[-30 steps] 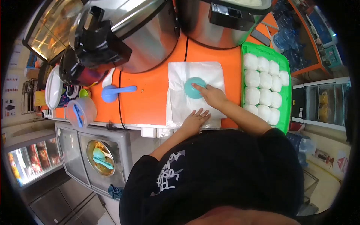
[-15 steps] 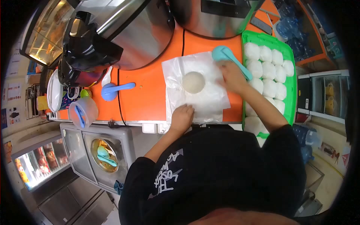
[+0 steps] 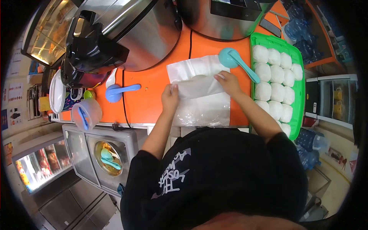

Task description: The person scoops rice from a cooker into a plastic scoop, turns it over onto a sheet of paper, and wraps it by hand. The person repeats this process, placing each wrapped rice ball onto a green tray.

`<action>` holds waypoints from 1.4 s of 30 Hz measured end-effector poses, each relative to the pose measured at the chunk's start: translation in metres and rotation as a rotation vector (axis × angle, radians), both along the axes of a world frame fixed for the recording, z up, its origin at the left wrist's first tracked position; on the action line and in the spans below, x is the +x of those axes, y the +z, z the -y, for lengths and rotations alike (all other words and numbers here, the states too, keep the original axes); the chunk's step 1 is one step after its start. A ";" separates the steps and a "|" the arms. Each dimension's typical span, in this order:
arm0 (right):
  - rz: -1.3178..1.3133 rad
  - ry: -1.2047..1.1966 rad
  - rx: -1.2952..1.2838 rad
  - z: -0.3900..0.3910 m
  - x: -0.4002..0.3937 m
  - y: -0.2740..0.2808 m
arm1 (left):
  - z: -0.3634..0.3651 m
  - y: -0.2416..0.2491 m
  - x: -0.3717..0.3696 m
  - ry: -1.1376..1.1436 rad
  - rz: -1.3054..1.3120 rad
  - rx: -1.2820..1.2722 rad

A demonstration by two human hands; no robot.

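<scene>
My left hand (image 3: pixel 170 99) pinches the left end of a white paper sheet (image 3: pixel 200 87), thumb on top. The sheet's right end is pinched in my right hand (image 3: pixel 229 83). Folded between both hands, the sheet covers most of a rounded whitish mound that looks like rice; only a sliver shows behind the fold. More white sheets (image 3: pixel 203 111) lie flat underneath on the orange table. Just beyond my right hand rests a teal rice scoop (image 3: pixel 229 57), its handle reaching the green tray (image 3: pixel 300 111). Rows of white wrapped bundles (image 3: pixel 276 73) fill that tray.
Two large steel cookers (image 3: pixel 149 36) stand along the back. On the left are a blue scoop (image 3: pixel 114 93), a clear tub (image 3: pixel 94 112) and a black cable (image 3: pixel 123 103). Below the table edge, a metal bowl (image 3: pixel 96 151) holds food and a teal ladle (image 3: pixel 109 158).
Both hands have taken hold of the paper and folded its near part up over the white mound. My right hand has moved away from the teal scoop toward the sheet.
</scene>
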State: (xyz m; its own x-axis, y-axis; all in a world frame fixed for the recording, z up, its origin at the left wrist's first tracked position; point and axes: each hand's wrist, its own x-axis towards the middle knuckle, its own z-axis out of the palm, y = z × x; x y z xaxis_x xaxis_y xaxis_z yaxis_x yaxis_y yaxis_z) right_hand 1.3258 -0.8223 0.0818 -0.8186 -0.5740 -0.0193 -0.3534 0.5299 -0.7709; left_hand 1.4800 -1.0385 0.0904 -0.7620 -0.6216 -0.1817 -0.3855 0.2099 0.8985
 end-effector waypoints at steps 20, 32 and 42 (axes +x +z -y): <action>0.834 0.116 -0.124 -0.011 -0.037 -0.002 | -0.044 0.047 -0.008 -0.603 -0.032 -1.000; 0.657 0.323 -0.043 -0.013 -0.041 -0.011 | -0.057 0.061 -0.006 -0.741 0.153 -0.783; 0.199 0.113 0.100 -0.001 -0.017 -0.009 | 0.002 0.038 0.032 -0.074 0.682 0.495</action>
